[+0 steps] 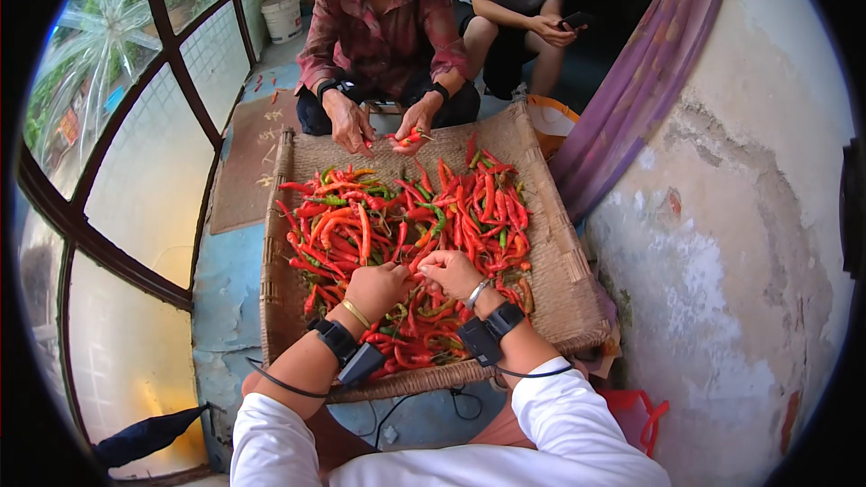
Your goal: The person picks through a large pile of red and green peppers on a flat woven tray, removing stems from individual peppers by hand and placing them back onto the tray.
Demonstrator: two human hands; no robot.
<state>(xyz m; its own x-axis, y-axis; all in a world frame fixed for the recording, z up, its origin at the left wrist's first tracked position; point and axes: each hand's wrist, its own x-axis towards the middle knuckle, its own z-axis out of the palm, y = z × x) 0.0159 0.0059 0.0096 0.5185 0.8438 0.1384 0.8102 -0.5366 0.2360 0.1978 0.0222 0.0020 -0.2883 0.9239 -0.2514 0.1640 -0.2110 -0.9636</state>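
Observation:
Red chili peppers, with some green and orange ones among them, lie heaped in a woven tray in front of me. Over the near middle of the heap, my left hand is closed, its fingertips pinched together; whatever they hold is too small to make out. Just to its right, my right hand is closed too, with red chili showing under its curled fingers. The two hands' fingertips almost meet. Both wrists carry a bracelet and a black strapped device.
Across the tray, a person's hands hold several red chilies. Farther back, another person holds a phone. Glazed panels stand on the left; a purple curtain and peeling wall on the right. A red bag lies near my right side.

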